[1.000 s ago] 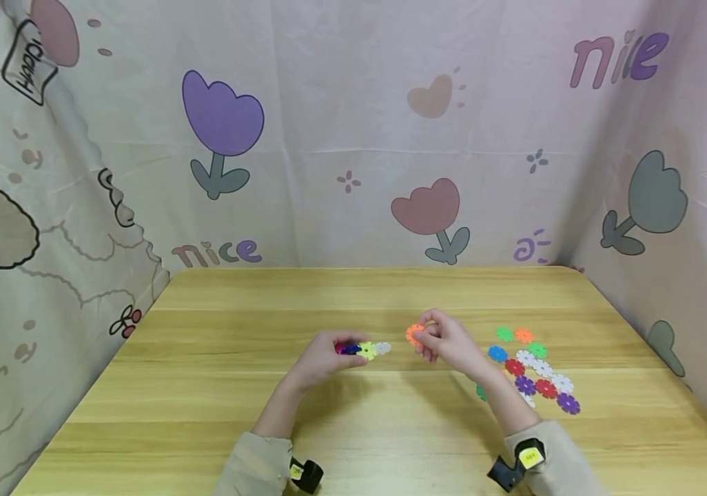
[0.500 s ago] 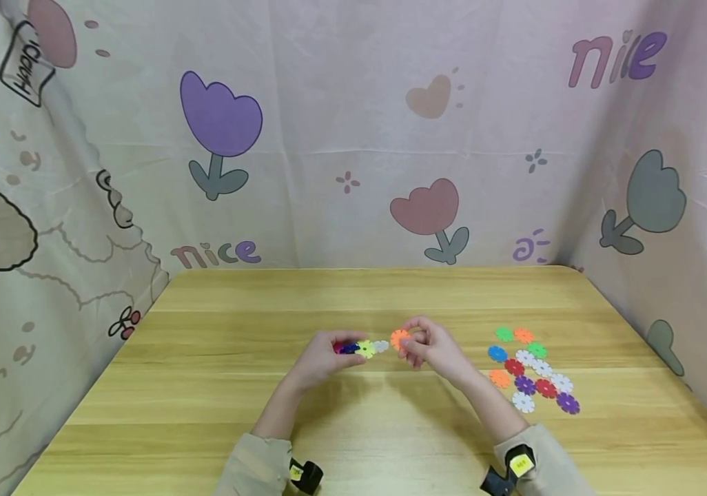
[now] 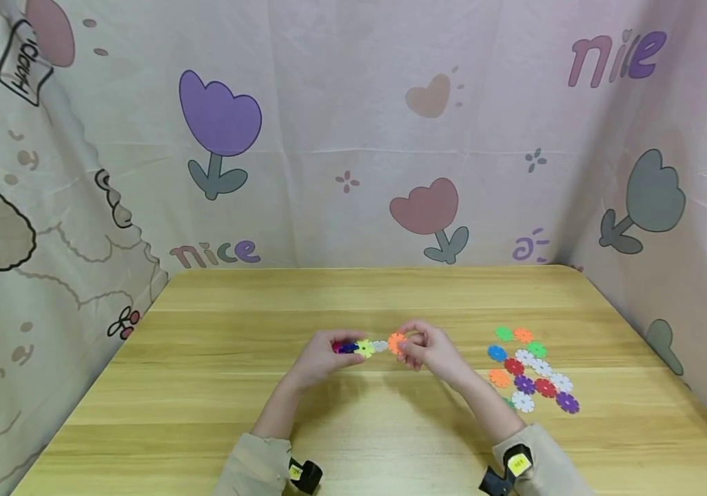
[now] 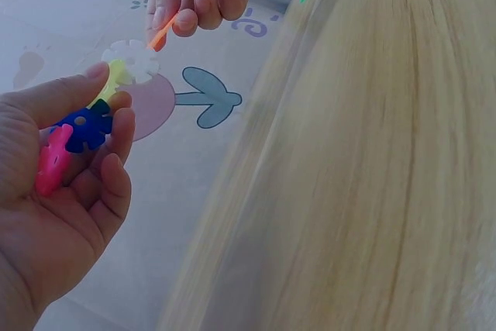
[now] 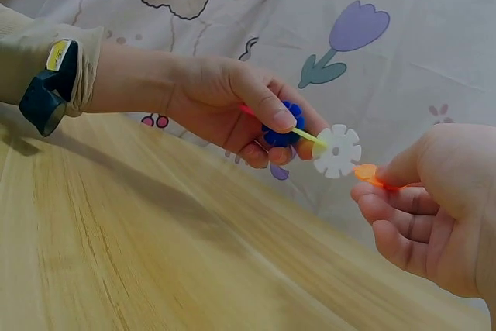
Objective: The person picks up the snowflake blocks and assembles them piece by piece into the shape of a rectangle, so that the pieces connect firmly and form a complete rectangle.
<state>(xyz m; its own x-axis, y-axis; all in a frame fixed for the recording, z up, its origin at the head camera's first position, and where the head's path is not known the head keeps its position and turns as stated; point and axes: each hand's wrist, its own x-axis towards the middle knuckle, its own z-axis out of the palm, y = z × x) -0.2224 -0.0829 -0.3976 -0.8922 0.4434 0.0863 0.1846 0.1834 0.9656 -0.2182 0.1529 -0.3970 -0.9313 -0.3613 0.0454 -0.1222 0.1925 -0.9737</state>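
My left hand (image 3: 318,358) holds a short chain of snowflake building discs between thumb and fingers. In the left wrist view the chain runs from a pink disc (image 4: 53,162) through a blue disc (image 4: 87,131) and a yellow disc (image 4: 111,81) to a white disc (image 4: 133,62) at its free end. An orange disc (image 5: 367,174) is pinched by thumb and fingers of my right hand (image 3: 434,353). Its edge meets the rim of the white disc in the right wrist view; whether their slots are engaged I cannot tell. Both hands are raised above the table.
On the right of the wooden table (image 3: 205,399) lie several loose discs, among them a blue disc (image 3: 497,353), a red disc (image 3: 545,388) and a purple disc (image 3: 567,402). A patterned cloth (image 3: 329,103) hangs behind the table and along its sides.
My right hand has moved left with the orange disc, from a gap away up to the white disc. The left hand and its chain have stayed nearly still.
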